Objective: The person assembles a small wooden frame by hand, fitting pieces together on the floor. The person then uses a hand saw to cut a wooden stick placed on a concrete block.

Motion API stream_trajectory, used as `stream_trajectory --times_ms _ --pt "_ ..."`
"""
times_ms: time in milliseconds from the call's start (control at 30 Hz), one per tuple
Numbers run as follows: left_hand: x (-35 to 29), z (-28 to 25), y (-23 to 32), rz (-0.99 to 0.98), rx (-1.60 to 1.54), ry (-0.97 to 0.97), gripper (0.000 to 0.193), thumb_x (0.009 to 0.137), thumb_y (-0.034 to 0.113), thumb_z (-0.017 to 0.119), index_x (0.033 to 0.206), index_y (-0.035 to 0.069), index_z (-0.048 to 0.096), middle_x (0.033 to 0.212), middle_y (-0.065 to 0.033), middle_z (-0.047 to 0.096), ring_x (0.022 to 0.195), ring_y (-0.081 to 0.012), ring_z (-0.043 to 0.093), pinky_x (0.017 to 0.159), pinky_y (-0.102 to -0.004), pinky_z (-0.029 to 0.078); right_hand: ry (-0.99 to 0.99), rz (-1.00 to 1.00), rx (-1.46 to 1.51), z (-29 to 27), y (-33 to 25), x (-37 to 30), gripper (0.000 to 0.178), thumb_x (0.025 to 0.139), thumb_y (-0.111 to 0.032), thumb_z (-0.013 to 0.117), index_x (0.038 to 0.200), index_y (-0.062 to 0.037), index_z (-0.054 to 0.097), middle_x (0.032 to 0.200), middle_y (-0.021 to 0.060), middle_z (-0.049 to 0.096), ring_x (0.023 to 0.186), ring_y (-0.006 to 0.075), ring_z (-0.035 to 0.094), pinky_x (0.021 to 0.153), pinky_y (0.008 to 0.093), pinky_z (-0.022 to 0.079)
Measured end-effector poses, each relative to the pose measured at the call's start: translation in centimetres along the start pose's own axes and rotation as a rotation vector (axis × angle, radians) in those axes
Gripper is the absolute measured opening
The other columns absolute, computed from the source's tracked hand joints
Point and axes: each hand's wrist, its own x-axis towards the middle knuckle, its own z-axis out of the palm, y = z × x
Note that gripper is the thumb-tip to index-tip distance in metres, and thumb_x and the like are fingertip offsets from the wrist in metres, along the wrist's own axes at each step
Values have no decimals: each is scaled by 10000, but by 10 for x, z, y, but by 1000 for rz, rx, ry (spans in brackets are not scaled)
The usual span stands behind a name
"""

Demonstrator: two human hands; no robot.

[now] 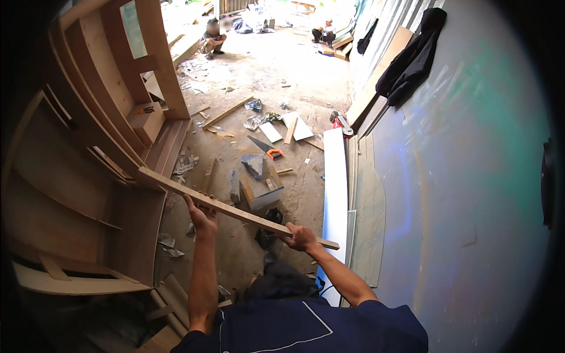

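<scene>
A long, narrow wooden strip (247, 216) runs slantwise in front of me, its left end up against or just over the edge of a large wooden cabinet frame (170, 76). I cannot tell whether it touches there. My left hand (203, 215) grips the strip from below, left of its middle, with the thumb on the near side. Closer to its right end, my right hand (301, 237) is wrapped round it. Past the right hand, the strip's tip sticks out over a long white panel (335, 182).
Ahead on the littered floor lie a handsaw (268, 148) with an orange handle, a box-like block (263, 191), and white board pieces (297, 126). A black jacket (412, 56) hangs on the grey wall at right. Two people (212, 41) crouch or sit far off.
</scene>
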Motion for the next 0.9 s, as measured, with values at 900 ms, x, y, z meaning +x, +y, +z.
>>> stream_trajectory --times_ms 900 --pt "277 107 23 20 176 399 503 831 609 636 722 158 441 541 33 368 433 -97 359 425 -256 330 60 526 -196 0 -34 140 674 821 -721 488 725 -59 574 698 253 638 739 435 657 641 525 513"
